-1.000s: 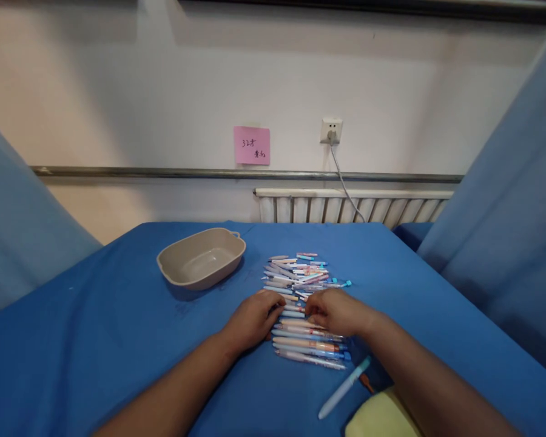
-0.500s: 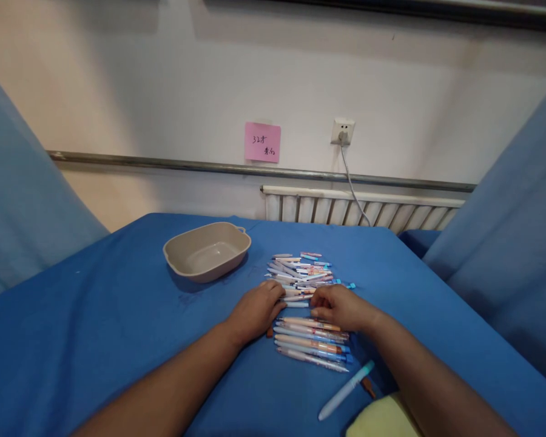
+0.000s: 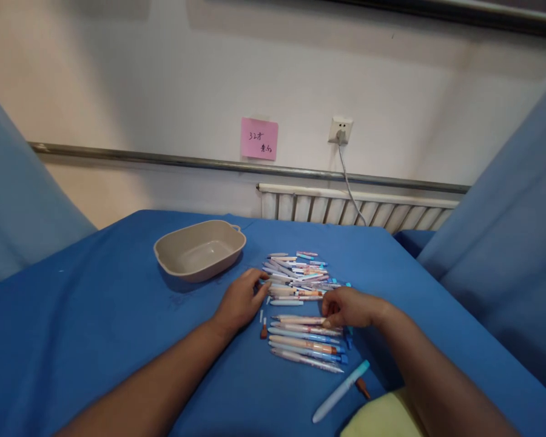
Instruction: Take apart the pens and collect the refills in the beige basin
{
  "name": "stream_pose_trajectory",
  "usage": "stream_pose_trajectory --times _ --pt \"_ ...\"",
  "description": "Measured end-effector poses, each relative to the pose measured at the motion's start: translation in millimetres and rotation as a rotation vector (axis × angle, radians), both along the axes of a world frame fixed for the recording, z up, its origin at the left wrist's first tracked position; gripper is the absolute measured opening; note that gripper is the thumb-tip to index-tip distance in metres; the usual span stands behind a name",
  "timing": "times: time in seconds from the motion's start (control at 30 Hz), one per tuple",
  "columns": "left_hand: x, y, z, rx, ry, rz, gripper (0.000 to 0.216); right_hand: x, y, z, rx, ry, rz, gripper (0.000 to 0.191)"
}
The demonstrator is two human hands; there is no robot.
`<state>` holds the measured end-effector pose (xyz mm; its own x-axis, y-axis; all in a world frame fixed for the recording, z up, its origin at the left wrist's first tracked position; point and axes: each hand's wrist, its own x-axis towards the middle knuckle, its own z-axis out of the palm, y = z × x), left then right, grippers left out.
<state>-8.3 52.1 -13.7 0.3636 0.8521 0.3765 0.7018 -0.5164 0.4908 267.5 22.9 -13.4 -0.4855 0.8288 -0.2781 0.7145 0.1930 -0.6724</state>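
My left hand point(image 3: 242, 301) rests at the left ends of a loose pile of pens point(image 3: 295, 279), thumb and fingers apart. My right hand point(image 3: 351, 308) is at the right side, fingers curled in, its fingertips over the right end of the top pen in a neat row of pens point(image 3: 304, 341). Whether anything is between those fingers is hidden. A pale blue pen point(image 3: 289, 303) lies between pile and row. Nearer to me, a pen with a turquoise end point(image 3: 339, 394) lies slanted beside a small brown piece point(image 3: 363, 388).
A beige basin point(image 3: 200, 252) stands back left on the blue cloth point(image 3: 118, 340). Another brown piece point(image 3: 264, 331) lies left of the row. Something yellow-green point(image 3: 382, 419) is under my right forearm. Behind are a radiator point(image 3: 318, 206), a rail and a plugged-in cable point(image 3: 348, 182).
My left hand has drawn back a little to the left from the pens. My right hand has shifted slightly right and toward me, showing more of the pile. The view has moved slightly.
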Motion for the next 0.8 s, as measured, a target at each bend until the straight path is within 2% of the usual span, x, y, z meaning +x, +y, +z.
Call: stream_pose_trajectory --times 0.1,0.23,0.3,0.43,0.53,0.6,0.8 --pt "0 1 1.0 0.019 -0.062 -0.002 0.019 4 3 -1.1 0.061 -0.032 -0.007 0.012" --pt "5 -4 0.7 -0.003 -0.057 -0.075 0.016 2 5 -2.8 0.151 -0.040 0.009 0.008" --pt "8 -8 0.8 -0.016 -0.043 -0.120 0.015 3 5 -2.6 0.081 0.034 0.022 0.009" --pt "9 -12 1.3 -0.041 -0.022 -0.198 0.016 11 7 1.4 -0.043 0.199 0.037 0.023" --pt "9 -12 1.2 -0.049 -0.015 -0.214 0.016 15 10 2.9 0.100 0.170 -0.150 0.022" --pt "9 -11 1.0 -0.054 -0.012 -0.217 0.016 12 12 1.2 0.241 0.089 -0.195 0.016" --pt "10 -10 0.0 -0.061 -0.012 -0.205 0.018 -17 6 -5.2 0.525 -0.190 0.005 0.016"
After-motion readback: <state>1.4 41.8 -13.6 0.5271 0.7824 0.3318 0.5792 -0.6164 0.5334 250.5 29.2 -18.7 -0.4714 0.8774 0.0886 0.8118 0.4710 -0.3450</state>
